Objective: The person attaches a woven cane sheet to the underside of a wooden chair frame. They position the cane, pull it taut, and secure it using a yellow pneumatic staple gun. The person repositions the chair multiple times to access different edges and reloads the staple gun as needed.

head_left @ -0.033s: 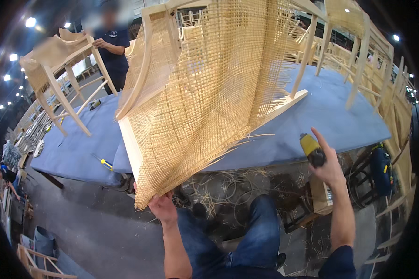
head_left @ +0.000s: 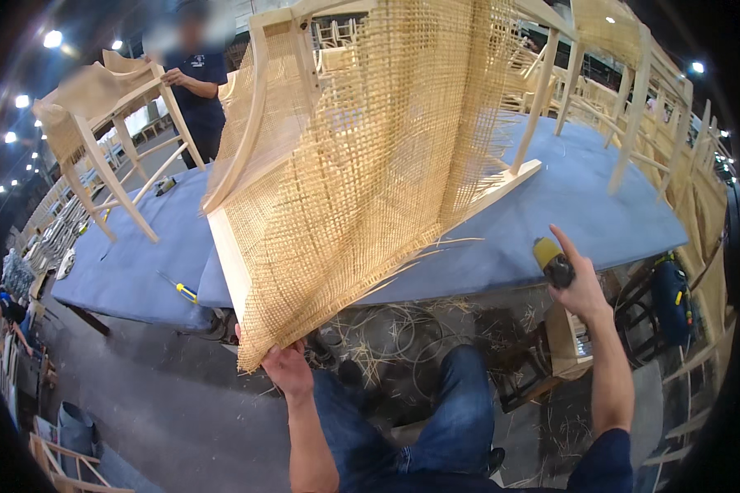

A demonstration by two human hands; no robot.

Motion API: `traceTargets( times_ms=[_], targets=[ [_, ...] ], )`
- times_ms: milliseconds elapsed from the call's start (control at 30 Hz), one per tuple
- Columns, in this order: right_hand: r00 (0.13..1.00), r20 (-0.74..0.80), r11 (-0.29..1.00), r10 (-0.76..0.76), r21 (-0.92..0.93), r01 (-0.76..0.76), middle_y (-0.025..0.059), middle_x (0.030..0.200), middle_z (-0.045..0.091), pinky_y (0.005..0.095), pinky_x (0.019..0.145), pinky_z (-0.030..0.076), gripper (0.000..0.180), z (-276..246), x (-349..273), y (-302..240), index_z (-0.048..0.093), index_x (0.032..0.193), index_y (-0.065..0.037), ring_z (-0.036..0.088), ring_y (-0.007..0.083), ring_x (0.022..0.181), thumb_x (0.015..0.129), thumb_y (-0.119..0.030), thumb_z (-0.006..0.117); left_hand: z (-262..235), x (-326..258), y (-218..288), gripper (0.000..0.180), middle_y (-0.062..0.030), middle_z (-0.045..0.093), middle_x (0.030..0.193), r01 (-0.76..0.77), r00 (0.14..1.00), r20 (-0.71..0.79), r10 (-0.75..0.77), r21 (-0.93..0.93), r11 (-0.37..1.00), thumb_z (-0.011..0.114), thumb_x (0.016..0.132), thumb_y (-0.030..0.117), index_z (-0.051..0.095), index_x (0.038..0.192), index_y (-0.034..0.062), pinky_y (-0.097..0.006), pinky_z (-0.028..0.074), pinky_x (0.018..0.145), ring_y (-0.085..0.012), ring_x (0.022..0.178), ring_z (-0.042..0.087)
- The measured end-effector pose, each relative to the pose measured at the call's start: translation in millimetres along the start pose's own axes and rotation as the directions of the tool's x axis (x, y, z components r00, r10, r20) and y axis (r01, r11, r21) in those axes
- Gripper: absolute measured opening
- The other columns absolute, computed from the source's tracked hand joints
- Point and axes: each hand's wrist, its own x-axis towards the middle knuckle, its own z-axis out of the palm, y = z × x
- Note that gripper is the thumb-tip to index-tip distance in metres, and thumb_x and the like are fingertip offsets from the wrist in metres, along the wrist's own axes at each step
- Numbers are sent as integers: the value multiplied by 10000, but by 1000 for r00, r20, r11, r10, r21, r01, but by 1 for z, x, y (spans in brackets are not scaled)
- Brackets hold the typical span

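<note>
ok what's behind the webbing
Behind the webbing, parts of a pale wooden frame show along its edges, with the blue table beyond. The weave covers the frame's middle, so I can't tell what is there.

I note overhead lamps (head_left: 53, 39) glaring white at upper left. Cane (head_left: 370, 164) brightly lit; floor (head_left: 181, 394) dim. Blur covers the co-worker's head (head_left: 191, 33) and part of the left chair (head_left: 90, 90). Straight edges bow toward the head view's black rim.
</note>
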Motion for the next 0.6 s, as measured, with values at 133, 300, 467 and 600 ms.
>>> traceTargets(
  times_ms=[133, 300, 467, 600],
  targets=[
    [999, -28, 923, 21, -383, -30, 268, 1009, 689, 500, 865, 518, 974, -32, 32, 97, 309, 1553, -177, 644, 479, 987, 693, 17, 723, 6, 7, -10, 822, -55, 457, 1374, -37, 999, 31, 35, 52, 998, 592, 929, 246, 115, 1598, 264, -310, 511, 652, -201, 981, 575],
    [995, 23, 880, 100, -468, -78, 278, 1105, 680, 498, 907, 493, 1100, -33, 91, 173, 179, 1590, -201, 622, 460, 1085, 719, -140, 847, -16, 16, -11, 852, -70, 495, 1264, -111, 992, 83, 100, 151, 982, 607, 927, 282, 90, 1600, 208, -284, 444, 510, -169, 785, 552],
    [988, -1, 884, 154, -446, -138, 257, 1224, 603, 484, 951, 469, 1067, -24, 113, 167, 168, 1603, -184, 580, 471, 1131, 787, -402, 821, 5, 7, 8, 433, -66, 606, 1055, -105, 993, 87, 81, 307, 946, 614, 933, 377, 497, 1255, 112, -330, 462, 652, -189, 832, 575],
    [984, -140, 715, 108, -677, -175, 248, 1319, 512, 483, 955, 494, 854, 4, 100, 170, 259, 1581, -191, 570, 459, 1129, 899, -511, 660, 23, -16, 6, 486, -78, 625, 1085, -17, 1000, 14, 14, 279, 960, 599, 947, 430, 536, 1290, 92, -346, 504, 724, -198, 923, 598]
  ],
)
